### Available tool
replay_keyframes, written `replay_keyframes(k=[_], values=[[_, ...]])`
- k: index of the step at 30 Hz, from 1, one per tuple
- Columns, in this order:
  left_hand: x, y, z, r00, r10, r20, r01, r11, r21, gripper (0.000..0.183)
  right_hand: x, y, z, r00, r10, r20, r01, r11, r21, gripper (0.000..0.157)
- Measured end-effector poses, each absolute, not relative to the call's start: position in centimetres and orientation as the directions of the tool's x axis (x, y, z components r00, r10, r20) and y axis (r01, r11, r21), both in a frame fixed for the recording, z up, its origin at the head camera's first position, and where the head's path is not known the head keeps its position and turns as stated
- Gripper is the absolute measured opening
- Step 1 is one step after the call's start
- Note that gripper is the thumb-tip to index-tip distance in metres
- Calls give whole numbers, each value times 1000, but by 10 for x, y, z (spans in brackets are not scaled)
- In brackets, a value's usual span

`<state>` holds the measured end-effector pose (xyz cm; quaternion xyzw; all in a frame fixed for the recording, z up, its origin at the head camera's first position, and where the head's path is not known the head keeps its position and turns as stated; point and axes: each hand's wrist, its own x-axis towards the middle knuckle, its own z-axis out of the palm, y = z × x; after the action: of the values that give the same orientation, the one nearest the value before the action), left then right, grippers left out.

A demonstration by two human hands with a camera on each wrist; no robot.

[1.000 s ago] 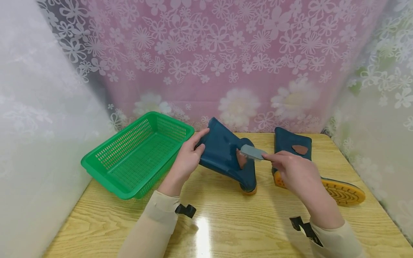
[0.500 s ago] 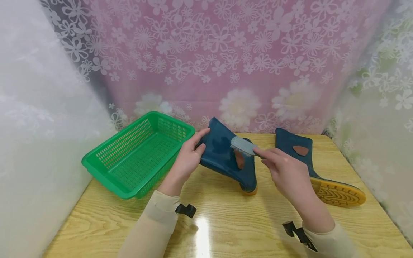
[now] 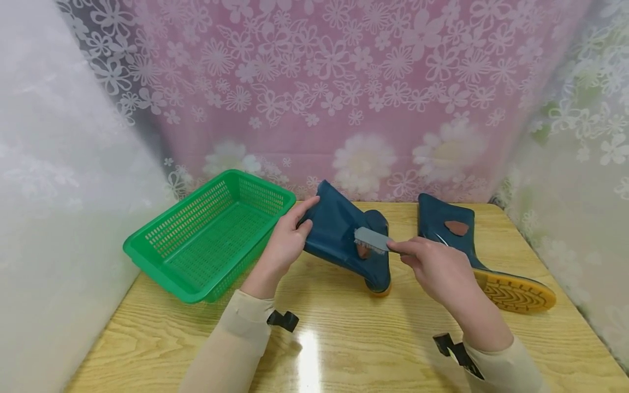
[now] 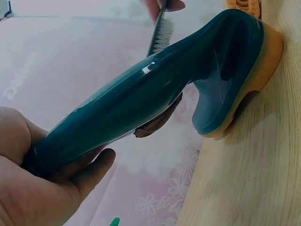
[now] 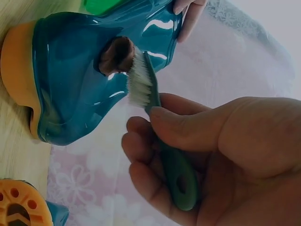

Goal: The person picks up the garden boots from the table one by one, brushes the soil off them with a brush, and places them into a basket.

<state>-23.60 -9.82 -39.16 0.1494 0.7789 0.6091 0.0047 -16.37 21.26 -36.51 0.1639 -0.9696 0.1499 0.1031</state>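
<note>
Your left hand (image 3: 284, 240) clasps the boot (image 3: 331, 224), likely steadying it for the brush (image 3: 372, 239) your curled right hand (image 3: 442, 270) grips.

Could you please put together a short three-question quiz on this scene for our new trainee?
1. Which grip, left or right, holds the brush?
2. In the head view, where is the green basket relative to the held boot?
A) To its right
B) To its left
C) Inside it
3. True or false: the other boot's sole is completely hidden from the head camera.

Key
1. The right grip.
2. B.
3. False: its yellow sole is in plain sight, tread showing.
</note>
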Motion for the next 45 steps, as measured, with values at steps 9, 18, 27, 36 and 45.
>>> replay_keyframes(k=[9, 18, 27, 36, 45], values=[[-235, -99, -393, -957, 234, 173, 224, 211, 952, 55, -164, 225, -359, -948, -254, 191, -301, 909, -286, 39], [-235, -100, -391, -955, 233, 182, 231, 204, 951, 56, -157, 232, -350, -909, -211, 359, -321, 904, -281, 41], [-234, -98, -390, -957, 223, 184, 232, 211, 950, 55, -165, 197, -373, -859, -319, 400, -440, 859, -260, 40], [-234, -97, -390, -958, 228, 174, 227, 229, 947, 55, -163, 202, -371, -894, -290, 341, -373, 903, -212, 40], [-234, -102, -388, -960, 217, 175, 219, 198, 956, 56, -164, 222, -366, -899, -255, 355, -344, 914, -215, 38]])
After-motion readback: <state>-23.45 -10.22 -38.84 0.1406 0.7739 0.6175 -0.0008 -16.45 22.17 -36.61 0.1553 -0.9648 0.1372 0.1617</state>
